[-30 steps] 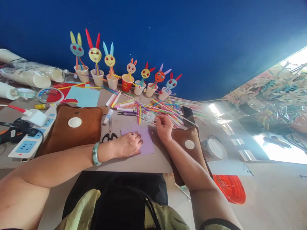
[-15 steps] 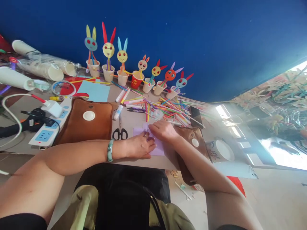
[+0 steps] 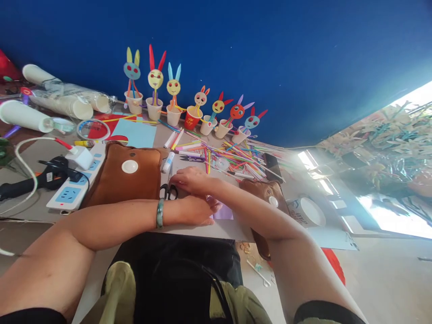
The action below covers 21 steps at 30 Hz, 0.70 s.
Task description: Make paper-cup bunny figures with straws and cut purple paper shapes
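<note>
Head view: the right hand [image 3: 193, 181] crosses over the left hand [image 3: 195, 210], its fingertips at the black scissors [image 3: 168, 191], whether gripping them I cannot tell; purple paper [image 3: 226, 213] lies beneath the left fingers, their hold equally unclear.

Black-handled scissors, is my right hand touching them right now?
Cannot tell. In the head view, the right hand overlaps the black-handled scissors, fingertips by their handles, but neither contact nor a gap shows plainly.

The paper [image 3: 227, 213] is purple, the scissor handles [image 3: 168, 191] black.
</note>
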### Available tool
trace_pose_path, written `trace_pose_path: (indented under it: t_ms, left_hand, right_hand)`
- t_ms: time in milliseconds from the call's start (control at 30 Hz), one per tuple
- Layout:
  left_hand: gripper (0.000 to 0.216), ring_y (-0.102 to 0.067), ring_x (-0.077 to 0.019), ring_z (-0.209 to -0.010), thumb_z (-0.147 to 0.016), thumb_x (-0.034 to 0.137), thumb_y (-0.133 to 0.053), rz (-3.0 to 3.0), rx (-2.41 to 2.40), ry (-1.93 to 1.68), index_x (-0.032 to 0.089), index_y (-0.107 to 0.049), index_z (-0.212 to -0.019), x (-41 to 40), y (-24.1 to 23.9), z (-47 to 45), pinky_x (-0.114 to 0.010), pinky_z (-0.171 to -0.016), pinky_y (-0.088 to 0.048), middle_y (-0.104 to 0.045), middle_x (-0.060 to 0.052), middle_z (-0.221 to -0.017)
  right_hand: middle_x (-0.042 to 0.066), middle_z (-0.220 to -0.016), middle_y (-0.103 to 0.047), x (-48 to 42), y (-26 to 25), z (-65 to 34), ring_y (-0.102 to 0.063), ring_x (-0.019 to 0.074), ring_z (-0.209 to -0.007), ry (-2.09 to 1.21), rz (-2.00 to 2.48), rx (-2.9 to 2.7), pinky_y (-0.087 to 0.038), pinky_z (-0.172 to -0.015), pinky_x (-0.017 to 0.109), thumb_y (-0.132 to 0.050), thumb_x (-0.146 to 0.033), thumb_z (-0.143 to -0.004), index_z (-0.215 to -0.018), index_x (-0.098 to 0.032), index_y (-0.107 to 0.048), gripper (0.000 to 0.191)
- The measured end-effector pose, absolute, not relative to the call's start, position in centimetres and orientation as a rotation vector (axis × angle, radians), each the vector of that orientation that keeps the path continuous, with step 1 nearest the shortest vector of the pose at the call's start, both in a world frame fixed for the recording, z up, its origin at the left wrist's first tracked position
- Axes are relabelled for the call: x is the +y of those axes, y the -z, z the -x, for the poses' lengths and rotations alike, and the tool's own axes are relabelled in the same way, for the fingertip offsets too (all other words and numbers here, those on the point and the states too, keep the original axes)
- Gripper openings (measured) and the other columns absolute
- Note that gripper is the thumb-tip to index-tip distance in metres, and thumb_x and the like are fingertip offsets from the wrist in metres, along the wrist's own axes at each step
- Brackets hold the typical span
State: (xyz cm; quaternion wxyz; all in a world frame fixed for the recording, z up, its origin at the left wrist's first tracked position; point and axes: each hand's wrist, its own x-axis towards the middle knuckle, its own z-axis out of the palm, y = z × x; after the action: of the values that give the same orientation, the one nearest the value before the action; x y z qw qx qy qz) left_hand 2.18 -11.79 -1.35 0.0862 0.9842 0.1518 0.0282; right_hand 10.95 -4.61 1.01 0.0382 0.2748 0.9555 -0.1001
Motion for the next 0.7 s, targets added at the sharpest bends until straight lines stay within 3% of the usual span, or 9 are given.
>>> trace_pose_path:
  t_ms: [133, 333, 433, 567, 700]
  left_hand:
    - [0.047, -0.064, -0.0326, -0.115, -0.097, 0.039, -0.057, -2.918, 0.411, -0.206, 0.01, -0.06, -0.134, -11.5, 1.6, -2.1, -0.044, -0.096, -0.048, -0.067, -0.018, -0.128]
    - [0.053, -0.061, -0.0325, -0.117, -0.095, 0.046, -0.059, -2.966, 0.432, -0.265, 0.011, -0.058, -0.135, -11.2, 1.9, -2.0, -0.044, -0.097, -0.045, -0.063, -0.019, -0.132]
    - [0.06, -0.056, -0.0374, -0.12, -0.092, 0.056, -0.06, -3.048, 0.471, -0.283, 0.01, -0.06, -0.131, -11.0, 2.3, -2.2, -0.047, -0.096, -0.044, -0.059, -0.021, -0.135]
    - [0.067, -0.053, -0.0419, -0.123, -0.09, 0.064, -0.057, -3.104, 0.543, -0.299, 0.01, -0.059, -0.131, -10.9, 2.9, -2.3, -0.051, -0.096, -0.043, -0.058, -0.022, -0.136]
    - [0.07, -0.052, -0.0432, -0.124, -0.091, 0.068, -0.052, -3.119, 0.534, -0.331, 0.01, -0.059, -0.13, -10.9, 3.3, -2.2, -0.052, -0.096, -0.043, -0.058, -0.022, -0.134]
  right_hand:
    - [0.005, -0.097, -0.072, -3.7, 0.1, -9.3, -0.062, 0.0172, -0.086, 0.394, -0.916, 2.948, -0.04, -0.072, 0.027, -0.053, -0.019, -0.099, -0.105, -0.017, -0.071, 0.02]
    - [0.008, -0.101, -0.075, -2.8, -0.8, -10.8, -0.065, 0.0199, -0.091, 0.24, -1.036, 2.947, -0.042, -0.075, 0.028, -0.056, -0.016, -0.093, -0.106, -0.018, -0.073, 0.021]
    - [0.008, -0.105, -0.076, -1.8, -2.7, -14.0, -0.067, 0.0209, -0.095, 0.145, -1.261, 2.937, -0.044, -0.08, 0.029, -0.056, -0.016, -0.091, -0.108, -0.018, -0.074, 0.025]
    - [0.006, -0.09, -0.077, -0.4, -5.1, -19.0, -0.067, 0.0203, -0.084, -0.026, -1.726, 2.749, -0.042, -0.072, 0.028, -0.055, -0.02, -0.089, -0.104, -0.019, -0.076, 0.026]
    - [0.006, -0.089, -0.077, -0.3, -5.9, -21.5, -0.067, 0.0211, -0.083, -0.085, -1.915, 2.558, -0.041, -0.07, 0.028, -0.057, -0.023, -0.088, -0.104, -0.021, -0.076, 0.025]
